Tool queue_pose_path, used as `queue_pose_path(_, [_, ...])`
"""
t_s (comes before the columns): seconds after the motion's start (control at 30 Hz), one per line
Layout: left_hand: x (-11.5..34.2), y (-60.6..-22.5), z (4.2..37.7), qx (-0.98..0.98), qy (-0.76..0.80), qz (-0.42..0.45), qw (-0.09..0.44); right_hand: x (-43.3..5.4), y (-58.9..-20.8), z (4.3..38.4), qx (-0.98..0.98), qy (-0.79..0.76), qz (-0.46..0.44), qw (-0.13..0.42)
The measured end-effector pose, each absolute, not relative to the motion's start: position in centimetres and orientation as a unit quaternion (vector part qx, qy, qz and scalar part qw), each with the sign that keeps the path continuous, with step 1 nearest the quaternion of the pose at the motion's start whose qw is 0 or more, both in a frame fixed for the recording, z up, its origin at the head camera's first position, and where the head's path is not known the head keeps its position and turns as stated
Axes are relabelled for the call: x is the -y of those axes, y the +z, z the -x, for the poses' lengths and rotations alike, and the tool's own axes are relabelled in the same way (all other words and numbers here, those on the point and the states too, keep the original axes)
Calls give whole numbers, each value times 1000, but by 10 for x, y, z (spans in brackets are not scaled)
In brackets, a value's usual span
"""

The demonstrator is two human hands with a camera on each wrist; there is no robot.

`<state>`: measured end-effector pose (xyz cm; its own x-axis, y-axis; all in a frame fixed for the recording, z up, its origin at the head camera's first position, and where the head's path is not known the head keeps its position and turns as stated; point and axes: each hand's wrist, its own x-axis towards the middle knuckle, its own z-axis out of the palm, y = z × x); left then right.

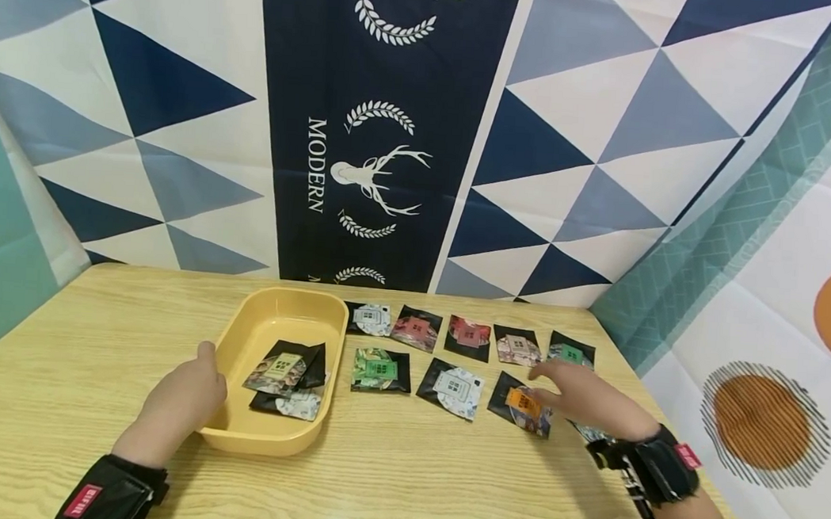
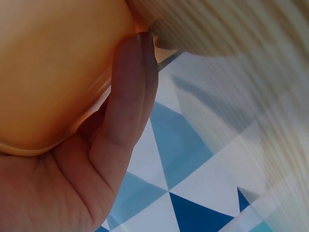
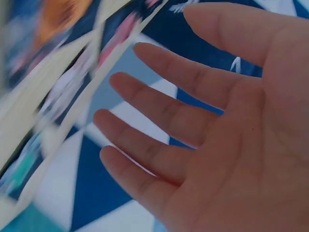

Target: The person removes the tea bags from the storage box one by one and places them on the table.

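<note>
A yellow plastic tub (image 1: pixel 268 445) stands left of centre on the table. My left hand (image 1: pixel 186 392) holds its left side, with fingers (image 2: pixel 128 92) laid along the outer wall; the thumb is hidden in the left wrist view. Inside the tub lie a few overlapping black sachets (image 1: pixel 283 368). To the right, my right hand (image 1: pixel 593 399) hovers over a black sachet with an orange label (image 1: pixel 523 403), its nearest one. Fingers spread and slightly bent, the palm (image 3: pixel 231 164) holds nothing in the right wrist view.
Flat sachets lie in two rows right of the tub, among them a green-labelled one (image 1: pixel 382 370), a white-labelled one (image 1: pixel 450 387) and a red-labelled one (image 1: pixel 468 338). Another sachet (image 1: pixel 590 433) is partly hidden under my right wrist. A patterned cloth (image 1: pixel 364 169) hangs behind the wooden table (image 1: pixel 388 480).
</note>
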<state>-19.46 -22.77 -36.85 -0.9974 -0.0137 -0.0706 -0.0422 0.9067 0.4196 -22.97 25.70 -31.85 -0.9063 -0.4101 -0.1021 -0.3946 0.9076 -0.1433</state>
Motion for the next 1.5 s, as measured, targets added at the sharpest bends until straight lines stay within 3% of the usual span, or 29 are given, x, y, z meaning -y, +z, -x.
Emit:
queue_pose_path(0.43, [228,-372,195,-975,217,20,30,-133,-306,247,-930,-51,364,3])
queue_pose_path(0.8, [228,-370,196,-976,214,21,28,-40,-327,252,-867,-104,481,-77])
queue_pose_path(1.27, [229,-372,197,-977,212,27,25,27,-351,253,-875,-79,477,-8])
queue_pose_path(1.5, [228,-373,197,-978,207,16,3,46,-356,259,-886,-37,463,1])
